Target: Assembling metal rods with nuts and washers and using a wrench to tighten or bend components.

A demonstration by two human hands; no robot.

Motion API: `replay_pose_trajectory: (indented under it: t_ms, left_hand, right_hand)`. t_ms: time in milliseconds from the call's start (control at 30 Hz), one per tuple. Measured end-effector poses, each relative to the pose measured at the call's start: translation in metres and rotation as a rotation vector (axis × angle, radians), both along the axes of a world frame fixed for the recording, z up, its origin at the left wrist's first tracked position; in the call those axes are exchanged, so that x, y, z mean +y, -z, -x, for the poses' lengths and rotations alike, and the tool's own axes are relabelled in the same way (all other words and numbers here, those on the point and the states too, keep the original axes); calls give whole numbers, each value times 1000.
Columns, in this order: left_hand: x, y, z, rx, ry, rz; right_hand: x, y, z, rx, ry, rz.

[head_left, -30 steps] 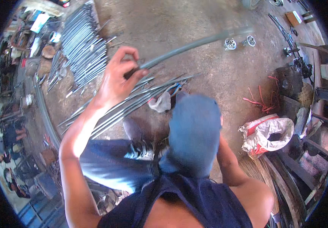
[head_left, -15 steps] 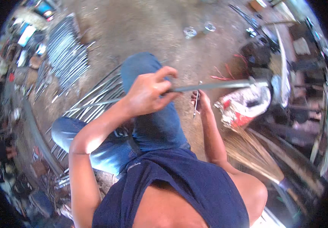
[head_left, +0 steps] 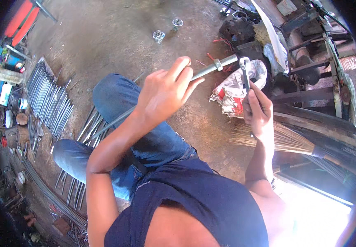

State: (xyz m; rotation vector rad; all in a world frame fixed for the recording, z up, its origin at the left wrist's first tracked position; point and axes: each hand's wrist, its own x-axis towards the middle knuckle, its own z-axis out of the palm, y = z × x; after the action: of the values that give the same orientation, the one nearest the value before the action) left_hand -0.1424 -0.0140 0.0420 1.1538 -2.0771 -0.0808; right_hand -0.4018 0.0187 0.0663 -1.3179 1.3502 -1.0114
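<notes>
My left hand (head_left: 165,90) is closed round a long metal rod (head_left: 120,118), which slants from the lower left up to the right across my raised knee. At its far end the rod is threaded, and a hex nut (head_left: 218,64) sits on the thread a little short of the tip. In my right hand (head_left: 259,110) a ring-ended wrench (head_left: 245,73) is gripped by its shank, ring upward. The wrench's ring is just right of the rod's tip, apparently apart from it. My fingers hide the wrench's lower part.
Many metal rods lie side by side (head_left: 49,99) on the floor at left, with more rods (head_left: 90,125) under my legs. Two small containers (head_left: 158,36) stand ahead. On the right are a silver and red bag (head_left: 231,92), a straw broom (head_left: 287,142) and a metal frame (head_left: 332,78).
My right hand has come up from beside my knee, bringing the wrench close to the rod's threaded end. The view has shifted; my left hand still holds the rod.
</notes>
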Motion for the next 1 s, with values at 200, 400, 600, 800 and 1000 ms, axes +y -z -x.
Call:
replay_pose_trajectory:
  t_ms: [200, 400, 600, 800, 1000]
  left_hand:
    - [-8, -4, 15, 22, 22, -15]
    - [-9, 2, 10, 9, 11, -8]
    - [-9, -1, 13, 12, 40, -38]
    - [-11, -7, 7, 153, 183, -176]
    - [-12, -8, 4, 251, 284, -281]
  right_hand:
    - [4, -29, -8, 204, -20, 106]
    - [-1, -35, -30, 470, -150, 233]
    - [2, -23, -27, 559, -131, 536]
    - [4, -38, -26, 661, -177, 470]
    - [2, -28, -17, 617, -196, 456]
